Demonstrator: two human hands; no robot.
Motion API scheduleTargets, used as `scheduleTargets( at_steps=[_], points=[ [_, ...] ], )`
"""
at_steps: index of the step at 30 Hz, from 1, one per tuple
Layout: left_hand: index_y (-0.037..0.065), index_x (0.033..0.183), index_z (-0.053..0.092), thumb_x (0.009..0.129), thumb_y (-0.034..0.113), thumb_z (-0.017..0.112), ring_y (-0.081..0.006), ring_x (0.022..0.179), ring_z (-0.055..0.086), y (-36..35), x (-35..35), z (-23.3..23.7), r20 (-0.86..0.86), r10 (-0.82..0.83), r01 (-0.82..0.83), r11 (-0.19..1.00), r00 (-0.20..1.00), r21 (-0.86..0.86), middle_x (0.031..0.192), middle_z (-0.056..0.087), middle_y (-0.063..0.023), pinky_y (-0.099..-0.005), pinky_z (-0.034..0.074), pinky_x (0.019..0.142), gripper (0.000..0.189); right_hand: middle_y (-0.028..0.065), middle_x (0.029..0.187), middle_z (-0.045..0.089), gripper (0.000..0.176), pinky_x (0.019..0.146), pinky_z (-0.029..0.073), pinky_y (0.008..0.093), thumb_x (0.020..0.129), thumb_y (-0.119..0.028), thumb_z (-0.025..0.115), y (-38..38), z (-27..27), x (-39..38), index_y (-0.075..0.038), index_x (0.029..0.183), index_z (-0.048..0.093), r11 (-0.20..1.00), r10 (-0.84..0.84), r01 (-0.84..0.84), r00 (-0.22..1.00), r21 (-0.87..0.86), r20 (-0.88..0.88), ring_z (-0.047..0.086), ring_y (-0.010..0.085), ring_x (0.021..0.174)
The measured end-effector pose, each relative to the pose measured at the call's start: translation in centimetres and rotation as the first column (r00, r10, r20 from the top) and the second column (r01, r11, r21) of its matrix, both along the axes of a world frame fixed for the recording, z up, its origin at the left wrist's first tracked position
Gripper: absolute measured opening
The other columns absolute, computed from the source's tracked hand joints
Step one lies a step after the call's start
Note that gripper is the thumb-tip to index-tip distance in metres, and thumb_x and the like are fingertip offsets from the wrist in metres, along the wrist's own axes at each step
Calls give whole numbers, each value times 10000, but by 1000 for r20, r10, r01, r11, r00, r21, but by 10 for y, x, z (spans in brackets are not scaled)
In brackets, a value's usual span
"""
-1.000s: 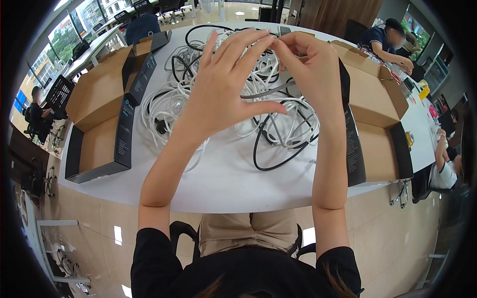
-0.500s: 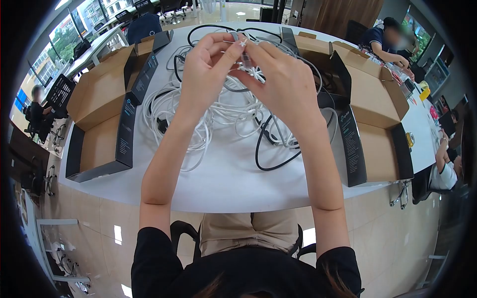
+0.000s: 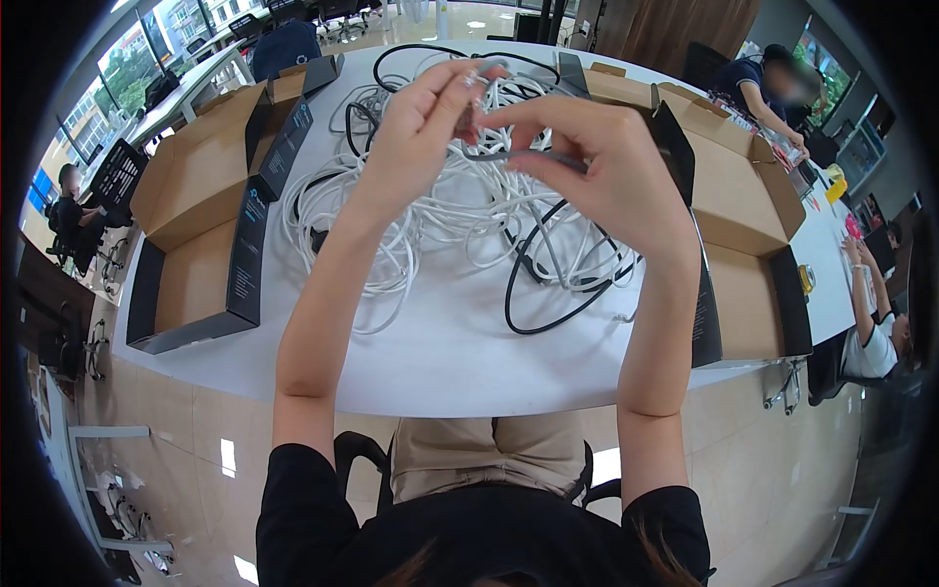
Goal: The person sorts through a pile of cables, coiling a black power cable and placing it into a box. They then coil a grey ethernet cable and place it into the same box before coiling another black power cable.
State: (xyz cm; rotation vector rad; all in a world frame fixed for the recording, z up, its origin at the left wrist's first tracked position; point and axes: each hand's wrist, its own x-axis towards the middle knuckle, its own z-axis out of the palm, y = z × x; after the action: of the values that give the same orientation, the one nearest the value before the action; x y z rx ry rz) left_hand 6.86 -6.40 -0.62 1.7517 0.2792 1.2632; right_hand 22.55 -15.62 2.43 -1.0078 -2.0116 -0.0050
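Over a pile of tangled white cables [image 3: 460,210], my left hand [image 3: 425,127] is closed on a grey cable near the top of the pile. A grey cable [image 3: 499,156] runs between the thumb and fingers of my right hand [image 3: 611,161], which is closed on it. Whether both hands hold the same cable is hidden by the fingers. A black cable [image 3: 511,298] loops out of the pile below my right hand.
An open black cardboard box [image 3: 201,338] stands on the left of the white table [image 3: 469,377]. Another open box [image 3: 753,230] lies on the right, partly behind my right arm. People sit at tables farther right, and a seated person [image 3: 78,215] is at far left.
My hands were close together at the top of the pile. The right hand has moved right and down with the grey cable, while the left hand has stayed near its place.
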Motion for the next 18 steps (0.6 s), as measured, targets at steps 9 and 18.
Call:
scheduleTargets(
  at_steps=[9, 18],
  points=[
    [-17, 1038, 483, 971, 169, 324, -68, 628, 424, -12, 14, -8, 56, -6, 1, 996, 998, 85, 680, 459, -6, -214, 380, 590, 253, -40, 675, 607, 268, 431, 245, 171, 698, -78, 712, 1, 7, 6, -110, 961, 671, 988, -43, 61, 992, 141, -122, 306, 14, 492],
    [-35, 1106, 483, 961, 227, 387, -49, 597, 335, 7, -5, 4, 404, 86, -50, 994, 911, -99, 667, 383, 35, -190, 301, 546, 314, 11, 644, 595, 313, 475, 370, 194, 727, -103, 691, -10, 8, 14, -61, 1027, 612, 968, 84, -85, 996, -235, -13, 473, 55, 510]
  ],
)
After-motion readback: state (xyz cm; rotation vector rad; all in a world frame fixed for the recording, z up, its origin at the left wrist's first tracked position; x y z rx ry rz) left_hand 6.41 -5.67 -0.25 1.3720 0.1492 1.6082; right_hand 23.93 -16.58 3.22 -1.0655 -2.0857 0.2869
